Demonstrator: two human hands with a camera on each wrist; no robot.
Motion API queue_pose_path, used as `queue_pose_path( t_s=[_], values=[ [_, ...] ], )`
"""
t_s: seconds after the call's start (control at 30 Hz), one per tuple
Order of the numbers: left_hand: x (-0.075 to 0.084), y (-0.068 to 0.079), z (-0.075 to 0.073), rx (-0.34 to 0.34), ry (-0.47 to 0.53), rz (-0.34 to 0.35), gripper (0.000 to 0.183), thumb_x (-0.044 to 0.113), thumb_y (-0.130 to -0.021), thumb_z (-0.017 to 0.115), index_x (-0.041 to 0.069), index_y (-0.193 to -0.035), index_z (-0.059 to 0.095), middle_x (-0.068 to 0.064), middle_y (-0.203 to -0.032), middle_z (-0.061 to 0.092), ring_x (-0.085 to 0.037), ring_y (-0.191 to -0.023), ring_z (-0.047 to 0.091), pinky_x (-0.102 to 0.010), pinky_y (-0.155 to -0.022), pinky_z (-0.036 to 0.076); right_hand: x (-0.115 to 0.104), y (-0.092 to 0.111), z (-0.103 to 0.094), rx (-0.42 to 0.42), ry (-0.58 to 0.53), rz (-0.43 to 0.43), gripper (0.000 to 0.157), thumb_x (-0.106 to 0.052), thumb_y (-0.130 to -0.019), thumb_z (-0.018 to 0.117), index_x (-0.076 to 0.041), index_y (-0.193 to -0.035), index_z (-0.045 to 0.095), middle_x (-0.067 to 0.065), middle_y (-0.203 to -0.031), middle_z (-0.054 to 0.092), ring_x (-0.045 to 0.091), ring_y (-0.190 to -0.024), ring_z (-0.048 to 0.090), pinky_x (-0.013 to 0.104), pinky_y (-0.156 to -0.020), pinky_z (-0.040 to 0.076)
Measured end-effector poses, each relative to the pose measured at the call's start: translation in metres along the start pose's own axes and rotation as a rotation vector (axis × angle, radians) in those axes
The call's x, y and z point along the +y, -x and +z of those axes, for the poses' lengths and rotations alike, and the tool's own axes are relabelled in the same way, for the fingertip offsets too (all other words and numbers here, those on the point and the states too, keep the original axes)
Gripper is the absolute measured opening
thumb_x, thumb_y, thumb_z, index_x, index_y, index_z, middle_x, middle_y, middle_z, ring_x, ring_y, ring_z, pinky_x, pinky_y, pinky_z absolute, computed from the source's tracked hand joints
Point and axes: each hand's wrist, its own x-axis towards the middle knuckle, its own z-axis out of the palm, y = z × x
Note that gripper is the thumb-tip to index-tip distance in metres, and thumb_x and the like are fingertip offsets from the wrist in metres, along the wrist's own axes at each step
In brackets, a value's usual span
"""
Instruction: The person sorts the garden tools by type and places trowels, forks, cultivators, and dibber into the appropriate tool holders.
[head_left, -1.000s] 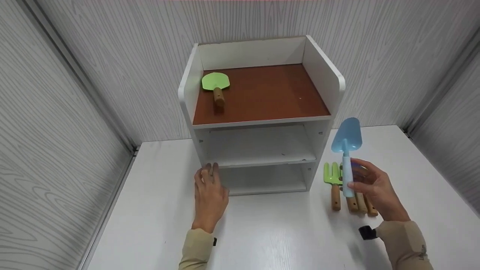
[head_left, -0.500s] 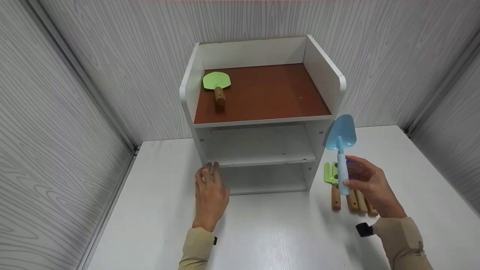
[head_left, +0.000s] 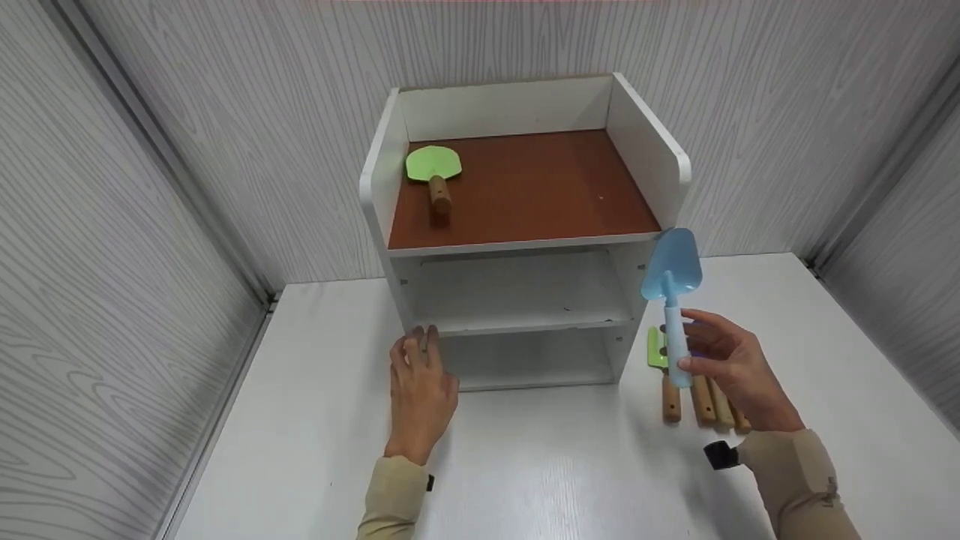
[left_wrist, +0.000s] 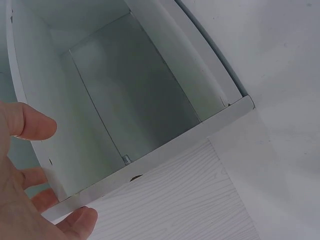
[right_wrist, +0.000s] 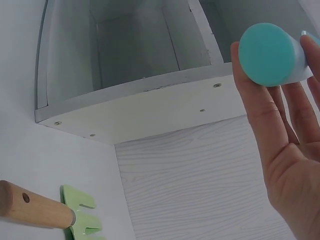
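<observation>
A light-blue garden trowel is held by its handle between the thumb and fingers of my right hand, blade up, overlapping the right front edge of a white shelf unit. In the right wrist view the turquoise handle end faces the camera. My left hand grips the unit's left front edge, its fingers on both sides of the panel in the left wrist view. A green shovel with a wooden handle lies at the left of the unit's brown top.
Right of the unit, a green hand fork and several wooden-handled tools lie on the white table, partly hidden by my right hand. Two compartments face forward below the top. Grey wood-grain walls enclose the table.
My right hand has moved left with the blue trowel, bringing its blade from beside the shelf unit to in front of its right edge. My left hand has stayed in place.
</observation>
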Motion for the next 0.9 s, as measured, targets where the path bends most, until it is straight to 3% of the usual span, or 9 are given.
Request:
queue_pose_path(
  t_s=[0.53, 0.9],
  values=[
    [0.0, 0.001, -0.002, -0.004, 0.002, -0.007, 0.063, 0.003, -0.087, 0.07, -0.011, -0.142, 0.043, -0.027, -0.134, 0.037, -0.05, -0.122, 0.041, -0.058, -0.097, 0.047, -0.005, -0.014, 0.021, -0.054, -0.086, -0.049, 0.063, 0.012, -0.086, 0.07, -0.002, -0.145, 0.052, 0.008, -0.125, 0.069, 0.027, -0.104, 0.07, 0.041, -0.081, 0.06],
    [0.0, -0.001, 0.0, 0.03, -0.016, 0.018, 0.065, 0.001, -0.084, 0.072, -0.011, -0.141, 0.044, -0.027, -0.132, 0.038, -0.049, -0.12, 0.043, -0.057, -0.097, 0.048, -0.02, -0.022, 0.041, -0.046, -0.118, -0.067, 0.062, 0.015, -0.083, 0.07, -0.002, -0.141, 0.057, 0.008, -0.118, 0.07, 0.025, -0.104, 0.069, 0.038, -0.081, 0.059]
  ],
)
